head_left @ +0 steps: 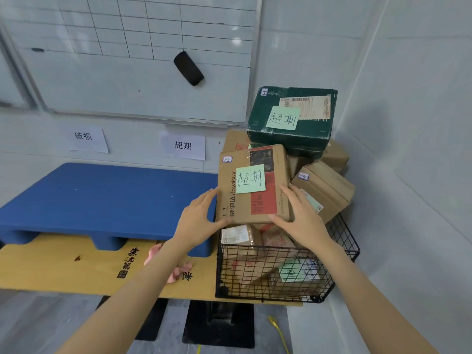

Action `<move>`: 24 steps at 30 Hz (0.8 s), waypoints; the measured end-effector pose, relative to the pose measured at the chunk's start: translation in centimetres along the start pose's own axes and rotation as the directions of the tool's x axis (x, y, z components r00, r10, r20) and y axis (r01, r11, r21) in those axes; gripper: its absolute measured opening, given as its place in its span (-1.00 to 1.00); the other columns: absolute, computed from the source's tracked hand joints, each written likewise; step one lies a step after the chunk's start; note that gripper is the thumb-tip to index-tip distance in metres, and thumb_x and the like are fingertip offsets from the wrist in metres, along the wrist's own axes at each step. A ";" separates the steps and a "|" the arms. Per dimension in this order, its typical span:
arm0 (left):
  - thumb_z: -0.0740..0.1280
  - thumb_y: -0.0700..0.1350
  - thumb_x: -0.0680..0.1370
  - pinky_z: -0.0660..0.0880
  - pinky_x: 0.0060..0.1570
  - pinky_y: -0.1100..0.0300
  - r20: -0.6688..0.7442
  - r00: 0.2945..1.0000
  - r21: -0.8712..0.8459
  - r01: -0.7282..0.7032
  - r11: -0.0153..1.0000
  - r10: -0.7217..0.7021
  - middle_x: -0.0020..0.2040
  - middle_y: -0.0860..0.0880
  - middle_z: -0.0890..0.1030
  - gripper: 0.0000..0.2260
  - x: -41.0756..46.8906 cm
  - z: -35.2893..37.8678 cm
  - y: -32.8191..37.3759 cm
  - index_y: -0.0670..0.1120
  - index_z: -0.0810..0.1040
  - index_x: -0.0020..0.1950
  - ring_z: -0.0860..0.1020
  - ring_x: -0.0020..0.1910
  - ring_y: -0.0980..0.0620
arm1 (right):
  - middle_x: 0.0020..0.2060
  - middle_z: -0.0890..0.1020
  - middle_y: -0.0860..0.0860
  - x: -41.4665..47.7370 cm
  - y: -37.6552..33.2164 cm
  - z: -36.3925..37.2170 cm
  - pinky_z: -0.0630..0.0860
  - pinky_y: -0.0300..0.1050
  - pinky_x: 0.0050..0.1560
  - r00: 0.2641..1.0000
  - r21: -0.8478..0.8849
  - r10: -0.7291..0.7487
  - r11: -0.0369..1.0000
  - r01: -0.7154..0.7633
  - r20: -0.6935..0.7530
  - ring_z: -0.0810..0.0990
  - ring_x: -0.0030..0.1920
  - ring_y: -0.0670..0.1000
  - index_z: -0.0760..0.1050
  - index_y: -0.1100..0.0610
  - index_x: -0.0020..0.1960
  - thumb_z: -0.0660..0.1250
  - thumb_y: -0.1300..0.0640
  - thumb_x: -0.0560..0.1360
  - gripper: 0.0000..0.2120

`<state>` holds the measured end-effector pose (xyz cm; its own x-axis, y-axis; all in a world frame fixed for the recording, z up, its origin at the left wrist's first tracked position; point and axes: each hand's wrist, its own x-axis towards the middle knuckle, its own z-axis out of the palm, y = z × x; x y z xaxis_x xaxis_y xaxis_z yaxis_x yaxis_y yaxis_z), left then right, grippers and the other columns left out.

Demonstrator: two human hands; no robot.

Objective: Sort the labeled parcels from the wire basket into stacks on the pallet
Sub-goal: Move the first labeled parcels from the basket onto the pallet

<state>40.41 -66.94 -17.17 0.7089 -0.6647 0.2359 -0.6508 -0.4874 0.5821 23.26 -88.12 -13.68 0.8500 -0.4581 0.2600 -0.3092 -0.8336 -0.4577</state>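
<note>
A brown Royalstar parcel [251, 200] with a green note reading 超期 lies on top of the heap in the black wire basket [270, 282]. My left hand [201, 221] holds its left edge with the thumb under the near corner. My right hand [301, 215] holds its right side, thumb along the near edge. Behind it a dark green parcel [291, 131] with the same kind of green note tops the pile. More brown parcels [324, 190] fill the basket. The blue pallet [102, 198] lies bare to the left.
Two paper signs hang on the wall above the pallet, 破损 [85, 137] on the left and 超期 [183, 145] on the right. A whiteboard [132, 54] with a black eraser hangs above. Pallet and basket rest on a yellow board [63, 264]. A white wall closes the right side.
</note>
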 end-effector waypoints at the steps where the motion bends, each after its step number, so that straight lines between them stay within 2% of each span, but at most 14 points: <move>1: 0.38 0.30 0.45 0.25 0.44 -0.11 0.003 1.000 -0.021 0.002 1.000 -0.002 0.54 0.07 0.27 -0.20 0.1 0.3 -0.2 0.11 0.11 0.58 0.25 0.50 -0.01 | 0.57 0.13 -0.10 0.0 0.2 0.1 0.38 0.27 0.36 1.000 0.033 0.004 0.999 -0.004 -0.010 0.18 0.53 -0.04 0.06 -0.13 0.58 0.37 -0.22 0.50 -0.22; 4: 0.42 0.29 0.42 0.28 0.41 -0.09 0.026 1.000 -0.072 0.004 0.997 -0.002 0.50 0.09 0.34 -0.17 0.3 1.0 -0.4 0.11 0.10 0.58 0.28 0.47 -0.01 | 0.55 0.15 -0.14 -0.1 0.8 0.5 0.38 0.28 0.35 1.000 0.114 0.012 0.993 -0.009 -0.026 0.18 0.52 -0.08 0.06 -0.15 0.57 0.41 -0.21 0.47 -0.19; 7: 0.37 0.29 0.37 0.29 0.39 -0.08 0.037 0.999 -0.112 0.000 0.994 0.005 0.48 0.10 0.35 -0.15 0.3 1.7 -0.1 0.11 0.10 0.58 0.30 0.45 0.02 | 0.58 0.09 -0.14 -0.2 1.1 0.8 0.29 0.30 0.40 1.000 0.130 0.020 0.991 -0.018 -0.019 0.10 0.55 -0.07 0.03 -0.17 0.58 0.40 -0.21 0.48 -0.19; 9: 0.40 0.28 0.37 0.32 0.36 -0.06 0.025 1.000 -0.150 0.011 0.989 -0.007 0.48 0.10 0.35 -0.14 0.3 2.1 -0.2 0.10 0.11 0.57 0.31 0.43 0.03 | 0.59 0.06 -0.13 -0.2 1.2 1.0 0.27 0.28 0.41 1.000 0.139 0.024 0.990 -0.022 -0.013 0.10 0.56 -0.05 0.02 -0.19 0.58 0.40 -0.21 0.48 -0.19; 12: 0.52 0.17 0.39 0.40 0.35 -0.05 0.005 0.999 -0.233 0.037 0.972 -0.037 0.46 0.10 0.37 -0.12 0.4 2.6 -0.6 0.08 0.13 0.58 0.34 0.42 0.07 | 0.59 0.10 -0.14 -0.2 1.2 1.1 0.26 0.26 0.44 1.000 0.169 0.022 0.985 -0.018 -0.022 0.12 0.55 -0.08 0.04 -0.17 0.58 0.42 -0.17 0.48 -0.18; 16: 0.57 0.07 0.37 0.46 0.27 0.05 -0.021 1.000 -0.313 0.013 0.950 -0.021 0.38 0.15 0.44 -0.11 0.4 2.6 -0.5 0.12 0.13 0.56 0.43 0.33 0.15 | 0.57 0.16 -0.14 -0.3 1.2 1.2 0.28 0.24 0.46 0.999 0.198 0.027 0.980 -0.019 -0.042 0.17 0.54 -0.09 0.07 -0.17 0.58 0.46 -0.12 0.46 -0.18; 21: 0.58 0.06 0.35 0.49 0.27 0.02 -0.057 0.998 -0.381 -0.026 0.924 0.004 0.39 0.20 0.42 -0.11 0.1 2.3 -0.1 0.16 0.15 0.55 0.49 0.29 0.10 | 0.52 0.26 -0.16 -0.7 1.1 1.2 0.30 0.06 0.41 0.997 0.244 0.043 0.969 -0.026 -0.063 0.21 0.43 -0.24 0.05 -0.15 0.58 0.50 -0.07 0.44 -0.13; 24: 0.59 0.02 0.35 0.52 0.24 0.08 -0.078 0.997 -0.397 -0.044 0.917 0.015 0.37 0.25 0.41 -0.13 -0.1 2.0 0.2 0.15 0.17 0.53 0.51 0.26 0.09 | 0.51 0.28 -0.17 -1.1 1.0 1.0 0.31 0.04 0.40 0.997 0.269 0.043 0.963 -0.023 -0.069 0.21 0.41 -0.25 0.04 -0.16 0.58 0.50 -0.09 0.44 -0.12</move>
<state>39.67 -68.10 -18.61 0.7183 -0.6257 0.3042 -0.5201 -0.1925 0.8321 22.48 -88.17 -15.32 0.8043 -0.5141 0.2979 -0.2031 -0.7091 -0.6752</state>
